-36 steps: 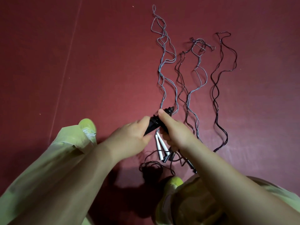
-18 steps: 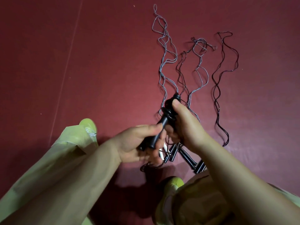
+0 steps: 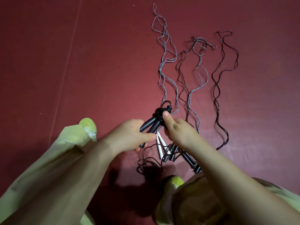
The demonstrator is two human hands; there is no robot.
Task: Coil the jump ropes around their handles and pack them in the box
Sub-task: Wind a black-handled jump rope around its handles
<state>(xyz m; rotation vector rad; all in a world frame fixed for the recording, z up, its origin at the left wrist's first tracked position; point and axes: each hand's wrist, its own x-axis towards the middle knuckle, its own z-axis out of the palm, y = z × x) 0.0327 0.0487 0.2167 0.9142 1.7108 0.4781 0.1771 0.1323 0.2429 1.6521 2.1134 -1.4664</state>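
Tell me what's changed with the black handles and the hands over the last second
The black handles, a second ago low between both hands, have been lifted and tilted up, and black rope is now wound round their upper ends. The left hand still grips their lower ends; the right hand has moved up to pinch the coil. The white handles and the spread ropes on the floor lie as before.
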